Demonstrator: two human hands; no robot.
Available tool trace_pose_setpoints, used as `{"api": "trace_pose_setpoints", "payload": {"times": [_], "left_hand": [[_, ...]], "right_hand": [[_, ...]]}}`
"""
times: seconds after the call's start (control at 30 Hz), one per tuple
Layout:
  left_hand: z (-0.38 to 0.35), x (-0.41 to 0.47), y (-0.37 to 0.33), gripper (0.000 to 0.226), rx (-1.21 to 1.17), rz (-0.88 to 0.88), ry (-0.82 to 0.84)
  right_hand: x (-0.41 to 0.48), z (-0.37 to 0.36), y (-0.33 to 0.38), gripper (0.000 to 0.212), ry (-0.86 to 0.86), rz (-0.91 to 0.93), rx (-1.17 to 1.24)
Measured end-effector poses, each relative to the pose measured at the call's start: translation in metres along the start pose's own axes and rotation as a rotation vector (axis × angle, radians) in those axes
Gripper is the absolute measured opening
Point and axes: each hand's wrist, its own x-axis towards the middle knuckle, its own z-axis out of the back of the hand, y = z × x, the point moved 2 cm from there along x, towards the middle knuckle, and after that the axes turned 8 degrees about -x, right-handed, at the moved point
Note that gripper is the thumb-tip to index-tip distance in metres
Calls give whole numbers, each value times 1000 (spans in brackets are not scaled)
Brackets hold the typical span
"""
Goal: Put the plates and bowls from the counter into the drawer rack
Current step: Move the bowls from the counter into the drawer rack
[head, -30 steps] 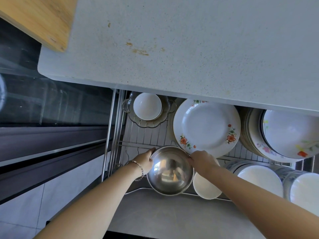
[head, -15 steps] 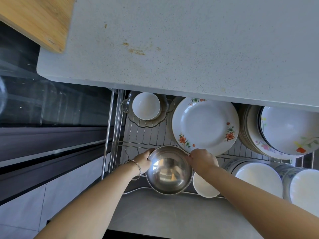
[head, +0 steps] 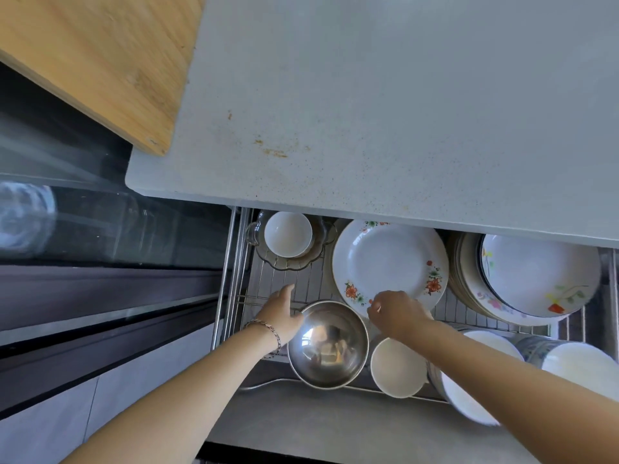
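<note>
A shiny steel bowl [head: 328, 346] sits upright at the front left of the wire drawer rack [head: 301, 283]. My left hand [head: 281, 313] lies beside the bowl's left rim with its fingers stretched over the rack wires, holding nothing. Just past the bowl's right rim, my right hand [head: 398, 316] hovers with loosely curled, empty fingers over the lower edge of a flowered plate [head: 388, 262]. Neither hand grips the bowl.
The rack also holds a small white bowl [head: 288, 234] in a glass dish [head: 291, 262], a white bowl [head: 397, 373], a plate stack [head: 536, 276] and white dishes [head: 469, 396]. The grey countertop [head: 368, 112] overhangs the drawer's back. A wooden board [head: 93, 55] lies at upper left.
Both hands held the steel bowl by its rim before; now they have let go and drawn slightly away. The bowl stays where it was set in the rack.
</note>
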Motion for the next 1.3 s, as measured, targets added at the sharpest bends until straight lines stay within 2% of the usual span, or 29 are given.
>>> {"api": "trace_pose_setpoints", "payload": {"times": [0.2,0.33,0.43,0.57,0.67,0.8,0.93,1.2,1.3], "left_hand": [[59,-58,-74,27,-133,-242,-177],[124,-84,-145,27,-105,-432,-362],[179,-77,-185,27,-230,-449,-504],[241,-47,-223,20,-389,-404,-571],[274,-19,-238,25,-453,-385,-609],[295,12,-247,21,-462,-389,-589],[295,27,-249,23,-445,-438,-547],[273,31,-245,22,-534,-452,-413],[264,15,-254,25,-657,-465,-368]], "right_hand": [[-37,69,16,21,16,128,18],[-61,151,33,31,-54,193,198],[-65,222,46,33,-137,253,259],[-41,305,64,25,-292,203,568],[-9,360,71,20,-372,123,964],[33,406,70,39,-372,-10,1420],[59,427,67,54,-372,37,1726],[65,416,58,48,-416,72,1721],[43,388,37,36,-368,65,1632]]}}
